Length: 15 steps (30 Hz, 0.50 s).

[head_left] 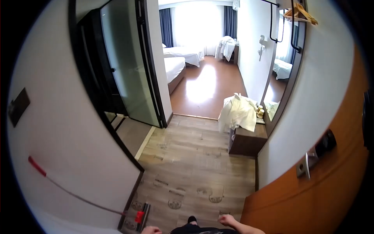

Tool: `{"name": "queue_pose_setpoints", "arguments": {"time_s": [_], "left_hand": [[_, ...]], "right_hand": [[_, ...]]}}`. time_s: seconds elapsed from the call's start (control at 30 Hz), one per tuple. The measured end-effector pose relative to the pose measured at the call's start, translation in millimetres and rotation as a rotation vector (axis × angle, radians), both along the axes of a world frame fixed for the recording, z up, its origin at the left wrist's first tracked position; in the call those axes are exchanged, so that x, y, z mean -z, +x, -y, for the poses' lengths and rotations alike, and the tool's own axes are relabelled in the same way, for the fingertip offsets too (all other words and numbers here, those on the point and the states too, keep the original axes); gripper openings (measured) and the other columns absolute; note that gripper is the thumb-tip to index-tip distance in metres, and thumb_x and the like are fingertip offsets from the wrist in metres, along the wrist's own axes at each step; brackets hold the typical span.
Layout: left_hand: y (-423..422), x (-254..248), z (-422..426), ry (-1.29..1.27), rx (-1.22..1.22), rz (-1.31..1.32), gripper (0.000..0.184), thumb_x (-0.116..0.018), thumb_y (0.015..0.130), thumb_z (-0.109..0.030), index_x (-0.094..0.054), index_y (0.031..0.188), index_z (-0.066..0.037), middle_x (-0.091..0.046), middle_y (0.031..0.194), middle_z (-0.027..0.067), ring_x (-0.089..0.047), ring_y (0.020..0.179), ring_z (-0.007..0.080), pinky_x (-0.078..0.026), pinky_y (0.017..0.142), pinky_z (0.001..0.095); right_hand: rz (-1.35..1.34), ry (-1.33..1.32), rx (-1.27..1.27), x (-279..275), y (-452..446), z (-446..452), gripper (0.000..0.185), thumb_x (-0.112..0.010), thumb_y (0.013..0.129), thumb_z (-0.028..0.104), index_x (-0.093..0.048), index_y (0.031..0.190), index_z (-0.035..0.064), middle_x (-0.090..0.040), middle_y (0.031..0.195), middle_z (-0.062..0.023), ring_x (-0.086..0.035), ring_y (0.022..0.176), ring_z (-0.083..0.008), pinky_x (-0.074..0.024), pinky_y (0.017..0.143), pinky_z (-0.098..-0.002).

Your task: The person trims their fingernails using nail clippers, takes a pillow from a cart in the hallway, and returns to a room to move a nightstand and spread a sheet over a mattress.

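Observation:
At the bottom edge, my right hand (227,220) is loosely curled, with nothing visible in it. My left hand (151,230) is also curled and partly cut off by the frame. It is nearest to a long-handled floor squeegee or sweeper (139,217), with a red grip and a dark head, which leans on the left wall. The hand is apart from that tool. On my right, a brown door (300,199) with a metal handle (307,165) stands open, close to my right arm but not touched by my hand.
White cloths (239,111) are heaped on a low brown cabinet (249,142) along the right wall, under a mirror (278,74). Wooden hangers (300,15) hang above. A frosted glass door (124,62) is at left. Beds (174,67) and a cloth-draped desk (235,52) stand farther in.

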State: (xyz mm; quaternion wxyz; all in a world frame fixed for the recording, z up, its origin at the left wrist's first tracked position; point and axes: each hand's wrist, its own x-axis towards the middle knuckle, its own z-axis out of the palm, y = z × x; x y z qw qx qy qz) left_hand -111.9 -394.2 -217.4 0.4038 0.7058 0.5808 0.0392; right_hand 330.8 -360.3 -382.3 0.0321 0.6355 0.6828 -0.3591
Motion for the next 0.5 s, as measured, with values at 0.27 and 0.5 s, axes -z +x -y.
{"name": "queue_pose_setpoints", "arguments": {"time_s": [0.27,0.5], "left_hand": [[138.5,-24.1,-387.0,0.207,-0.170,0.325,0.027,-0.069,0.068,-0.026,-0.051,0.067,-0.006,-0.055,0.058,0.0077,-0.053,0.052,0.0213,-0.044,0.051,0.0301],[157.2,109.3,-563.7,-0.153,-0.343,0.421,0.023,-0.060,0.076,-0.027,-0.058,0.071,-0.005,-0.057,0.055,0.0023,-0.052,0.046,0.0103,-0.042,0.047,0.0252]], "right_hand": [[0.064,-0.017,0.586,13.1,148.0,-113.9,0.008,-0.060,0.065,0.010,-0.067,0.069,0.0129,-0.064,0.078,-0.0114,-0.061,0.074,-0.0248,-0.0482,0.070,-0.0335],[-0.191,0.072,0.490,48.0,152.3,-470.0,0.017,-0.060,0.070,0.025,-0.065,0.079,0.0111,-0.063,0.067,-0.0082,-0.061,0.058,-0.0187,-0.0487,0.060,-0.0285]]}}
